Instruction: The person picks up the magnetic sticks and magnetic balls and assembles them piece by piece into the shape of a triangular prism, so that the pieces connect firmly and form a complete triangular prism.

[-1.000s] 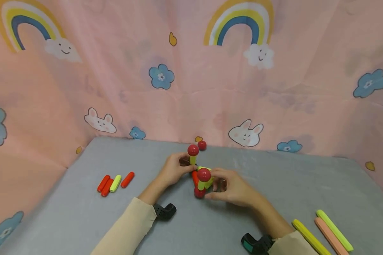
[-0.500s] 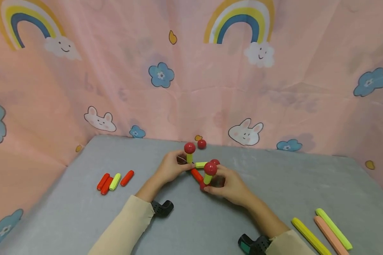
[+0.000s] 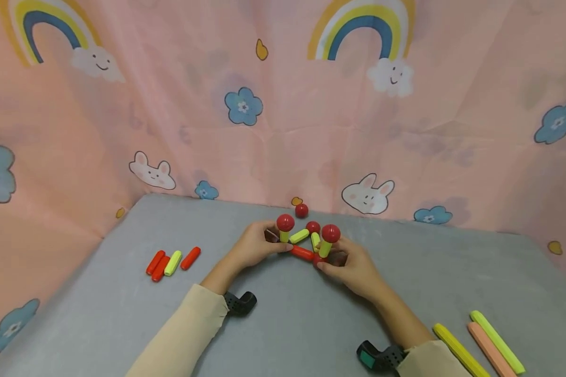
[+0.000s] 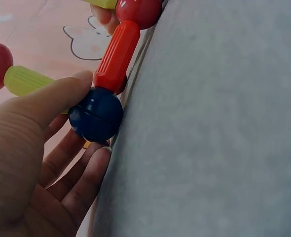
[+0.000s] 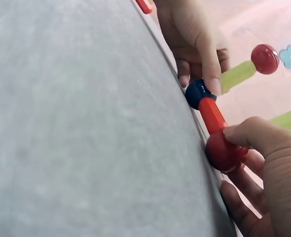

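Between both hands on the grey table stands a stick-and-ball frame with a triangular base. My left hand (image 3: 252, 245) grips its dark blue ball (image 4: 96, 114), thumb on top. My right hand (image 3: 358, 267) grips a red ball (image 5: 224, 150) at the near right corner. A red stick (image 3: 303, 253) joins these two balls. Two yellow-green sticks, one on the left (image 3: 299, 235) and one on the right (image 3: 315, 241), run back to a red corner ball (image 3: 313, 227). Over each held ball rises a yellow-green stick topped by a red ball, left (image 3: 285, 222) and right (image 3: 331, 233).
A loose red ball (image 3: 302, 211) lies behind the frame near the pink curtain (image 3: 283, 146). Short sticks, including a yellow-green one (image 3: 173, 263) and a red one (image 3: 191, 258), lie at left. Longer yellow (image 3: 459, 350), peach (image 3: 491, 348) and lime (image 3: 497, 342) sticks lie at front right.
My right hand has moved right and slightly back, turning the frame so the red stick runs more sideways. The rear corner ball now shows. My left hand keeps about the same place.
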`<state>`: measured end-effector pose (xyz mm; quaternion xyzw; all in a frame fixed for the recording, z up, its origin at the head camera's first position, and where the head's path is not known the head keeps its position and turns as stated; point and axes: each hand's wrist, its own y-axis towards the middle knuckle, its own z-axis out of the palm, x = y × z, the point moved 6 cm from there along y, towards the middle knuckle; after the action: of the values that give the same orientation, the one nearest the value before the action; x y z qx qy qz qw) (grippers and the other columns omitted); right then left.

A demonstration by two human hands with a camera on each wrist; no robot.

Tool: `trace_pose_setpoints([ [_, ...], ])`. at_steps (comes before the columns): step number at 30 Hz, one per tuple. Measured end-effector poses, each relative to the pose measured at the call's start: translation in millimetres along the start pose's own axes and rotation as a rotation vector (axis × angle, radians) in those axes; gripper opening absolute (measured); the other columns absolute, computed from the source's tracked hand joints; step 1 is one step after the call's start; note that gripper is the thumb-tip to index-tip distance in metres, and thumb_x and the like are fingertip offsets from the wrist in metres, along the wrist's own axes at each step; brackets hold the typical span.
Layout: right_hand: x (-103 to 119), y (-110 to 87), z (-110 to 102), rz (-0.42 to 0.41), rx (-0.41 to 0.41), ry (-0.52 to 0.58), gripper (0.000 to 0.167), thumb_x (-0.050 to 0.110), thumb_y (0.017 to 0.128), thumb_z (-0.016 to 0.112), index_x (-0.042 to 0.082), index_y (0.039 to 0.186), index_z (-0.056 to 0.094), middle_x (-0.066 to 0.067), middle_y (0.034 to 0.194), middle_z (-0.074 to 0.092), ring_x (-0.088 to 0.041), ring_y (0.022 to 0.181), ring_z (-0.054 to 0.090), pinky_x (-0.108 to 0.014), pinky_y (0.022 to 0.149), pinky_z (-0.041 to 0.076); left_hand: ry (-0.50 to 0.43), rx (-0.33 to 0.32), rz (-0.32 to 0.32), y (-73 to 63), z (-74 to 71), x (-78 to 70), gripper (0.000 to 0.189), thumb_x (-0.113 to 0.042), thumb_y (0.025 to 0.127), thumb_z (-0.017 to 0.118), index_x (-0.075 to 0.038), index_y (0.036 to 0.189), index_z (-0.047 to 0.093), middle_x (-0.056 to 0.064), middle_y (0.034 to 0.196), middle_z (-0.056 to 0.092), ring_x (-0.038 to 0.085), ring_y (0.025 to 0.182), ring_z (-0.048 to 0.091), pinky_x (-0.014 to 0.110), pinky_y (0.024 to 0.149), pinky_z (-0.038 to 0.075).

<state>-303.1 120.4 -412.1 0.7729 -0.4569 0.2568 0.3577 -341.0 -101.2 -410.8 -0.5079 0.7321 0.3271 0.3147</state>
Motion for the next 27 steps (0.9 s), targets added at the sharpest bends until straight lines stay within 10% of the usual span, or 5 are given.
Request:
trace_pose_setpoints([
  [11,-5,-3.4,1,-0.023,-0.028,-0.030,0.025,0.010,0.085,0.078,0.007,0.108,0.070,-0.008,0.108,0.064,-0.015,0.075,0.059,-0.022,0.067,0.053,0.031,0.012,-0.022,0.1,6.5,0.2,0.027,-0.027,0.084,0.082,-0.013,0.104,0.070,0.005,0.099,0.071,0.015,0.089,0.066,0.028,0.077,0.054],
  [17,-13,-11.8,-2,-0.006,-0.050,-0.042,0.026,0.012,0.087,0.077,0.008,0.111,0.071,-0.008,0.108,0.064,-0.013,0.076,0.056,-0.022,0.066,0.049,0.064,0.137,0.013,3.3,7.2,-7.5,0.035,-0.023,0.085,0.082,-0.011,0.114,0.068,0.006,0.112,0.070,0.017,0.097,0.067,0.029,0.083,0.057],
  [27,-13,-1.4,3,-0.011,-0.046,-0.026,0.027,0.022,0.087,0.080,0.010,0.110,0.071,-0.008,0.110,0.067,-0.015,0.079,0.058,-0.022,0.068,0.050,0.416,0.205,-0.106,-36.0,-101.5,-27.5,0.033,-0.015,0.090,0.073,-0.009,0.122,0.069,0.016,0.122,0.069,0.029,0.105,0.067,0.042,0.088,0.057],
])
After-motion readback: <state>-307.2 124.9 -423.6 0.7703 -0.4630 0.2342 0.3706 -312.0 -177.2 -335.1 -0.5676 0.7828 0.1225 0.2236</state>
